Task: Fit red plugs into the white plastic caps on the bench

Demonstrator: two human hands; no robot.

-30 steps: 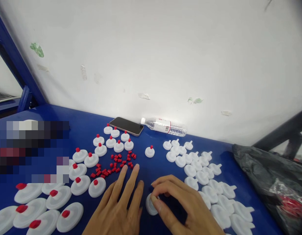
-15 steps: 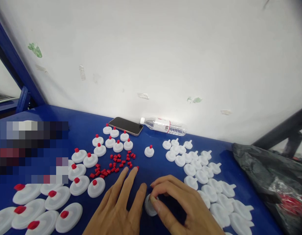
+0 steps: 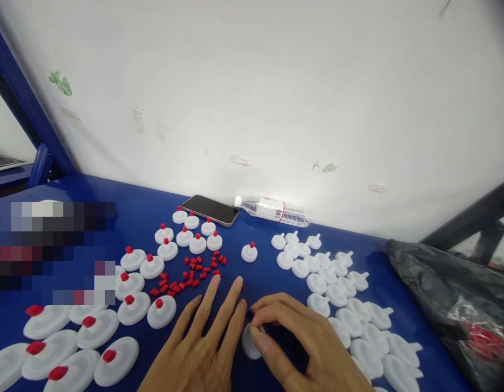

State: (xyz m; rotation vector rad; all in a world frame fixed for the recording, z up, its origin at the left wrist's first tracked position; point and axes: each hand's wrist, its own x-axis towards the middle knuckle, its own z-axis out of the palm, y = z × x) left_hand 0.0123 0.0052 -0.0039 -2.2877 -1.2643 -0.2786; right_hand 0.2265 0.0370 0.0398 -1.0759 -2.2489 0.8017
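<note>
My right hand [image 3: 301, 343] curls over a white plastic cap [image 3: 250, 342] on the blue table [image 3: 133, 207], thumb and fingers gripping it. My left hand [image 3: 202, 343] lies flat beside it, fingers spread and stretched toward a loose red plug [image 3: 241, 285] at its fingertips; it holds nothing that I can see. A scatter of small red plugs [image 3: 190, 275] lies just beyond the left fingers. White caps without plugs [image 3: 337, 294] lie in a group to the right. Caps fitted with red plugs [image 3: 149, 267] sit in rows to the left, and one more [image 3: 249, 252] stands alone ahead.
A phone [image 3: 211, 210] and a clear plastic bottle [image 3: 274, 210] lie against the white wall at the back. A black plastic bag [image 3: 451, 305] with red pieces inside sits at the right. A blurred-out patch covers the left of the table.
My left hand has slid forward and to the right, its fingertips now past the edge of the red plug scatter. My right hand stays on the white cap.
</note>
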